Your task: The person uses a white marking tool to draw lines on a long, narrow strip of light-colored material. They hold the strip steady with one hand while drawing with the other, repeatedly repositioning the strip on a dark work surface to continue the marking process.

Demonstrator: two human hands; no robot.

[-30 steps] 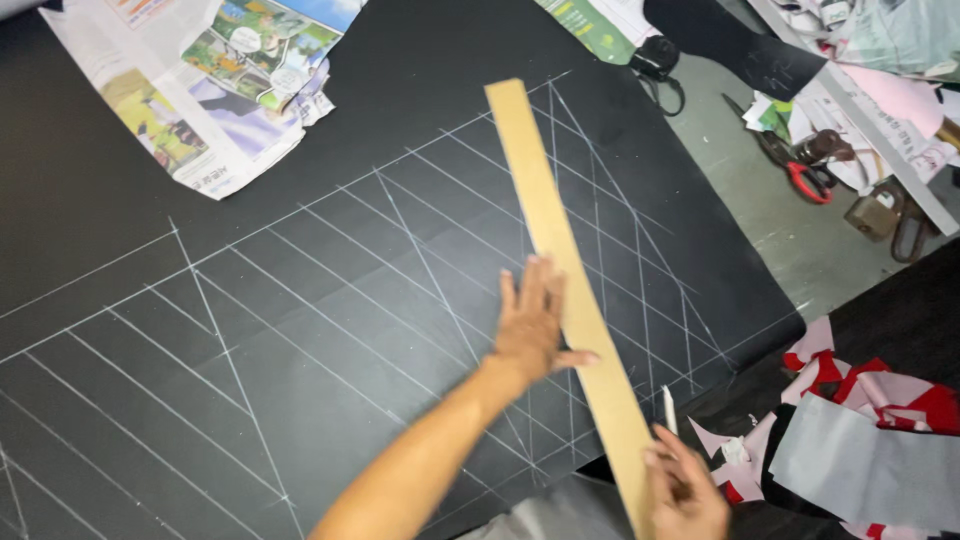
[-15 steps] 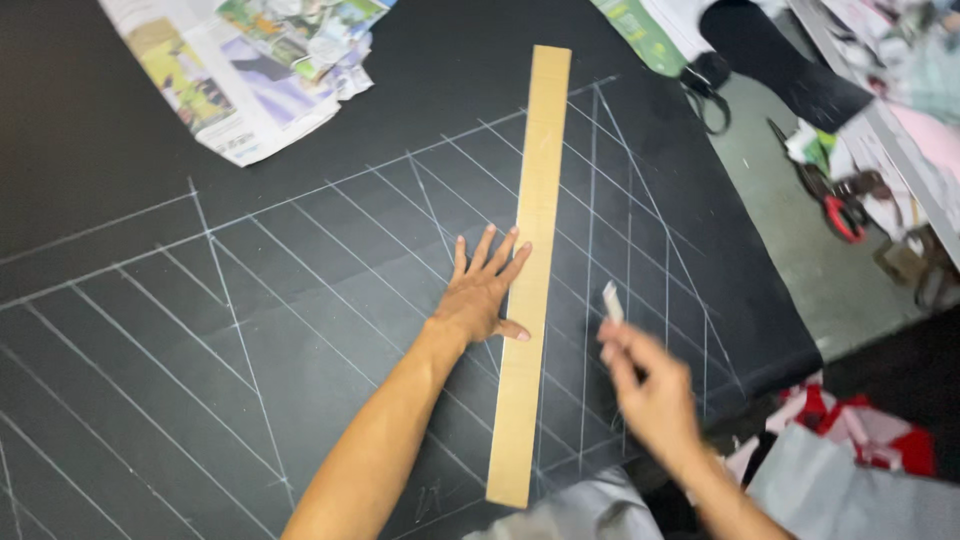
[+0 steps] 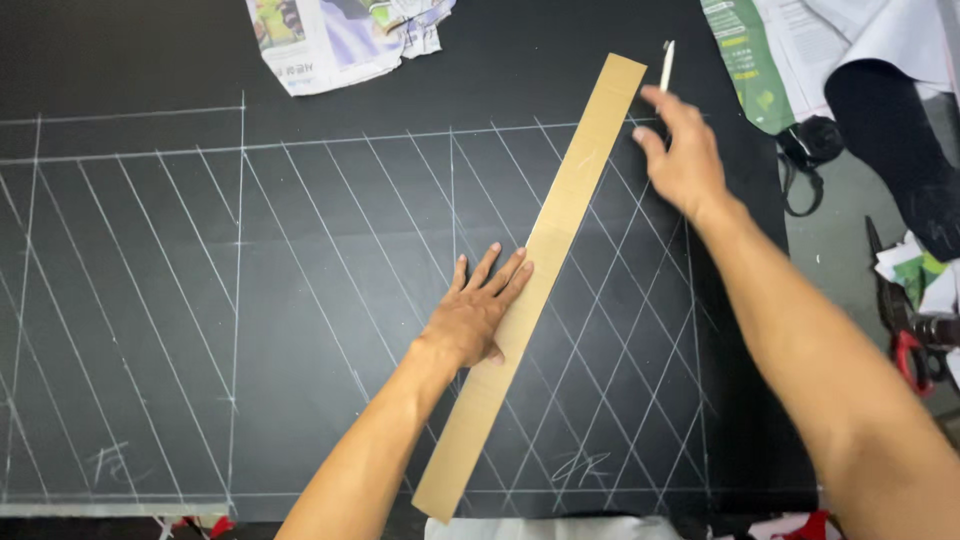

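Head view, looking down on a counter covered by a sheet of black fabric (image 3: 150, 300) marked with a grid of white chalk lines, some straight and some diagonal. A long, narrow tan straightedge (image 3: 560, 240) lies flat on the fabric, running diagonally from the lower centre up to the upper right, along the direction of the diagonal lines. The left hand (image 3: 480, 315) lies palm down with fingers spread and flat; it grips nothing, its fingertips overlapping the left edge of the straightedge near its middle. The right hand (image 3: 680, 155) is raised near the upper end of the straightedge, just to its right, with its fingers closed around a thin white marking stick (image 3: 667, 62) whose tip points away from the person, above the top corner of the straightedge. Whether the stick touches the fabric cannot be told.

At the upper edge of the fabric lies a crumpled newspaper (image 3: 340, 35). To the upper right lie a green printed sheet (image 3: 745, 60) and a dark, elongated object (image 3: 890, 140), with black-handled scissors (image 3: 810, 150) beside the fabric's right edge. A red-handled tool (image 3: 915, 345) and paper scraps lie at the far right.
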